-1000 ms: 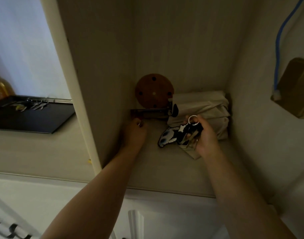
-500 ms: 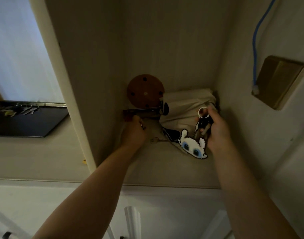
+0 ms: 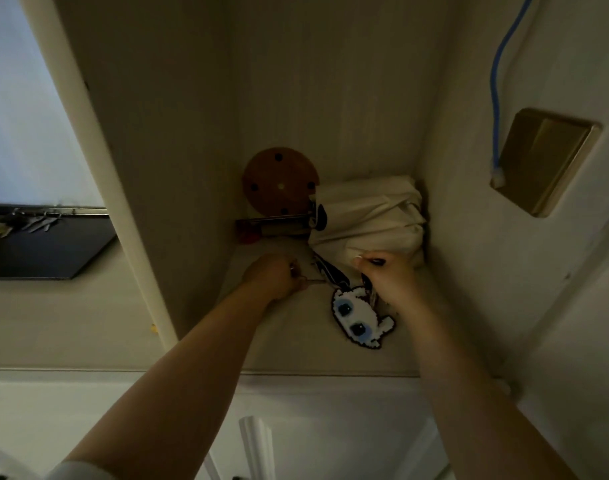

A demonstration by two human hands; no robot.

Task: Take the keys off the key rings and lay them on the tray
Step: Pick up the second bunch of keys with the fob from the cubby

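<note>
Both of your hands are deep in the shelf niche, near its back edge. Your left hand is curled shut around something small and metallic, probably a key whose thin shaft pokes out toward the right; how firmly you hold it cannot be told in this light. Your right hand is closed on the top of a key bunch, fingers pinched at what is likely the key ring, which your hand hides. A white cartoon-face charm lies flat on the shelf just below that hand, and a dark striped strap runs between your hands.

To do this step well, hold the ring steady with your right hand and let the charm rest on the shelf so it does not swing. Pry the coil open with a nail, feed the key's hole into the gap, and walk it round the coil rather than pulling straight.

The tray sits on the counter beyond the left partition, well apart from your hands, cut off by the left edge; some keys already lie along its far rim.

The niche is dim: how many keys remain on the bunch cannot be made out. A cream cloth bundle fills the shelf's back right corner.
</note>
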